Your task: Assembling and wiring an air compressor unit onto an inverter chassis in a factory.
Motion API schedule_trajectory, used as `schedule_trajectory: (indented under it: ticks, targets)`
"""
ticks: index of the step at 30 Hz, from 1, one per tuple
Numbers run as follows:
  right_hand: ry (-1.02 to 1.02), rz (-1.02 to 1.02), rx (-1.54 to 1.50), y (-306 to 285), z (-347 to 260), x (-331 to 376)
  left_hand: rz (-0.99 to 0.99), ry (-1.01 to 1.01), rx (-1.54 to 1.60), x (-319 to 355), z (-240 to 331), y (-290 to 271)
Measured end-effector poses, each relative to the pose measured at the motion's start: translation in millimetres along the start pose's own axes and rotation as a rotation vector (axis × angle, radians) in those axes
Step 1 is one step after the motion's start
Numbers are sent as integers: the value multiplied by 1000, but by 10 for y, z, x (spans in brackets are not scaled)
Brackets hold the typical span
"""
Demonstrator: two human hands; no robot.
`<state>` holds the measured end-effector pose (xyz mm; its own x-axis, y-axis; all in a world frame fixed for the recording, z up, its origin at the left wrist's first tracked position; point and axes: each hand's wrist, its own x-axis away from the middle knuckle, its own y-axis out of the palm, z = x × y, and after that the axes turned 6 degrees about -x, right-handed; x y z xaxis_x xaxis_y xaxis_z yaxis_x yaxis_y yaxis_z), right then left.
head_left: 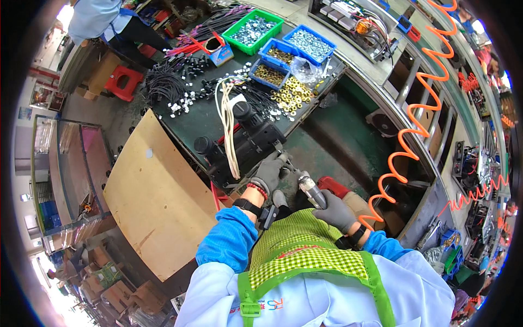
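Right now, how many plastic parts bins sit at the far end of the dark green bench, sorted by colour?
Green plastic bin of silver hardware: 1
Blue plastic bins: 3 (silver hardware, brass-coloured parts, brass-coloured parts)
Total: 4 bins

Loose brass-coloured rings lie beside them on the bench, outside any bin.

green bin point(251, 28) & blue bins point(309, 43) w/ hardware, brass washers point(292, 95), orange coiled hose point(419, 125), red stool point(125, 82).

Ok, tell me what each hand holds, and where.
Right hand grips the driver around its silver barrel. Left hand rests on the black unit by its near edge.
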<state>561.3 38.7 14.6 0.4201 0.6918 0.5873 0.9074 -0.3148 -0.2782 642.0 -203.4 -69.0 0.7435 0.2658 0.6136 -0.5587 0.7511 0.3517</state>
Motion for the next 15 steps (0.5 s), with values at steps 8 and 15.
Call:
schedule_trajectory:
  ticks: [8,15]
  targets:
    - [-30,40,-16,43,170,-224,89,-48,177,-173,44,2]
    - [-94,29,-81,122,315,-272,119,-39,175,-173,38,8]
